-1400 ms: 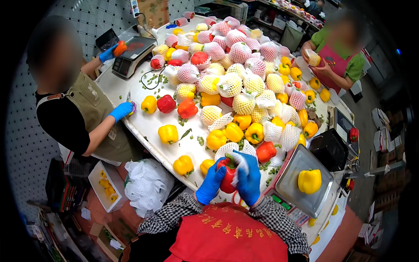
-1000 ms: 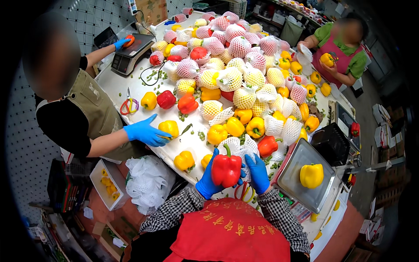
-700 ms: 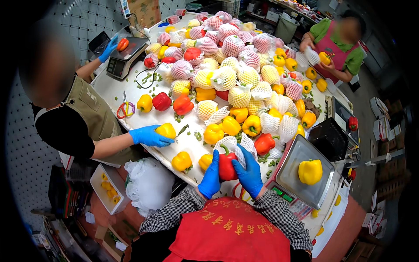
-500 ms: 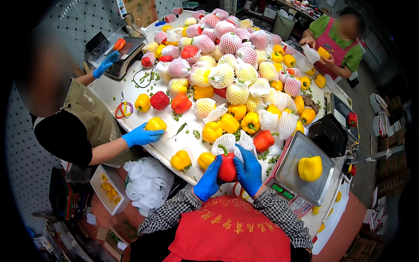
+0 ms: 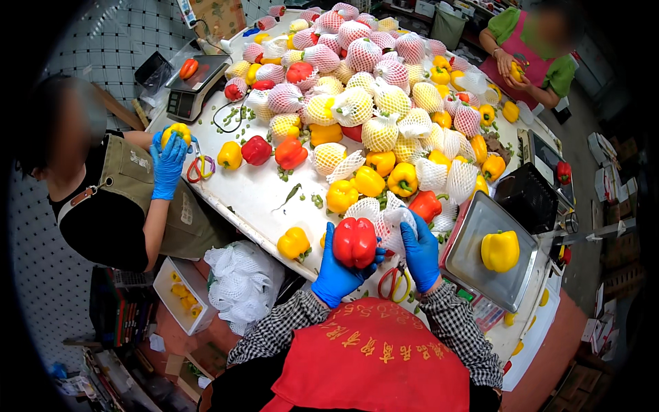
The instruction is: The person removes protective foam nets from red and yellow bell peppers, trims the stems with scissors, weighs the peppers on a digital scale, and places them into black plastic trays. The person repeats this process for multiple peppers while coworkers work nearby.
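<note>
My gloved left hand (image 5: 337, 275) cradles a large red bell pepper (image 5: 355, 240) from beneath and the side. My gloved right hand (image 5: 421, 255) pinches a white foam mesh sleeve (image 5: 397, 218) just beside the pepper, apart from it. Below them lie scissors (image 5: 392, 283) with red and yellow handles. To the right sits a scale (image 5: 460, 264) bearing a yellow pepper (image 5: 500, 250). Beyond my hands, loose yellow peppers (image 5: 341, 195) lie against a heap of sleeved peppers (image 5: 374, 127).
A co-worker on the left (image 5: 137, 199) holds a yellow pepper; another across the table (image 5: 528, 69) handles one too. A second scale (image 5: 184, 103), a black crate (image 5: 522, 199), a white bin (image 5: 184, 295) and a bag of foam sleeves (image 5: 244, 288) surround the worktable (image 5: 261, 209).
My right hand has drawn the sleeve away from the pepper, which my left hand has turned. The left co-worker has lifted a yellow pepper and brought both hands together.
</note>
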{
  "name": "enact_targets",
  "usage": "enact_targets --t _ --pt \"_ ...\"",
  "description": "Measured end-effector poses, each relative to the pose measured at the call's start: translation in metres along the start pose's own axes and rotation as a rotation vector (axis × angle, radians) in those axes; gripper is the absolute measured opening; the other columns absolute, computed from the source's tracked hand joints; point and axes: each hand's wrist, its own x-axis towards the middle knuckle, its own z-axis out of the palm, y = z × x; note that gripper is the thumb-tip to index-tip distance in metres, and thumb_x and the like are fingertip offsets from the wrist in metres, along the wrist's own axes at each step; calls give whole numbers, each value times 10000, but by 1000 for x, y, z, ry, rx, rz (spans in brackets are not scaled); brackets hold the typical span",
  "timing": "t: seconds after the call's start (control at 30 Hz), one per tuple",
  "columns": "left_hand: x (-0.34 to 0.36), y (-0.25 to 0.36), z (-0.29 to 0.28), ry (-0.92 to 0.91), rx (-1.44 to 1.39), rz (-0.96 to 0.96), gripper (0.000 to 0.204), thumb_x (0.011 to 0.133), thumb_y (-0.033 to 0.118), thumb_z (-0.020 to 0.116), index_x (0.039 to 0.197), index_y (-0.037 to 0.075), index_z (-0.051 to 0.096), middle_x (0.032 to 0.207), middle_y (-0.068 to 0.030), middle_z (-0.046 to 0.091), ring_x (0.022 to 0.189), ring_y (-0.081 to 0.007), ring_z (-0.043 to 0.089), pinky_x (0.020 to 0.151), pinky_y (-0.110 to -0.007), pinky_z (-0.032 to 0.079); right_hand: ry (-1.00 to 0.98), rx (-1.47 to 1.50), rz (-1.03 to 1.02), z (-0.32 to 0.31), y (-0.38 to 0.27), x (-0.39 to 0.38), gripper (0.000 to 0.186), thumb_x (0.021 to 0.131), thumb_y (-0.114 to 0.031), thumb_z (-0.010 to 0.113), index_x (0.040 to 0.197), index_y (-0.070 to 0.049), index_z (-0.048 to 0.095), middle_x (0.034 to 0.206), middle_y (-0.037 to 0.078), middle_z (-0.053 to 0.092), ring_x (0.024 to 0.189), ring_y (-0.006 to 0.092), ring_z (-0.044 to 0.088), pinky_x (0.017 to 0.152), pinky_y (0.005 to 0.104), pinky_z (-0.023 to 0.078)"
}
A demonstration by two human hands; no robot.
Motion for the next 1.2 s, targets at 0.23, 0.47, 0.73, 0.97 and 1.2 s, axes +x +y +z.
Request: enact_targets --t 0.23,0.47,0.73,0.97,1.2 --pt "1 -7 9 -56 -31 117 832 908 784 408 1436 145 479 1357 -137 580 1207 -294 563 1074 -475 430 -62 -420 -557 24 -48 -17 483 945 -114 652 1405 -25 535 1395 206 558 1263 348 570 1056 402 449" --pt "11 14 -8 -42 40 298 822 919 735 464 1462 118 431 1439 -177 520 1296 -358 513 1134 -539 373 -518 -920 -951 28 -36 -33 578 760 -32 631 1337 -71 601 1361 119 575 1256 312 560 1029 414 472" --pt "5 25 2 -9 -61 322 886 885 753 523 1460 87 413 1333 -239 551 1234 -408 551 1078 -557 435 -489 -983 -745 5 -21 -45 485 745 -77 677 1230 -89 665 1252 92 628 1050 288 614 871 404 505" --pt "8 15 4 -57 -19 262 854 897 743 512 1447 95 426 1380 -216 526 1230 -407 544 1086 -541 426 -497 -923 -1007 33 -23 -27 437 834 -105 627 1271 -103 641 1226 81 602 1052 285 606 886 398 498" --pt "0 26 13 6 -150 333 784 893 711 557 1399 122 451 1289 -163 545 1170 -356 554 1069 -522 447 -115 -866 -537 -2 11 -17 523 776 29 627 1287 -80 623 1082 147 623 942 355 605 811 417 512"
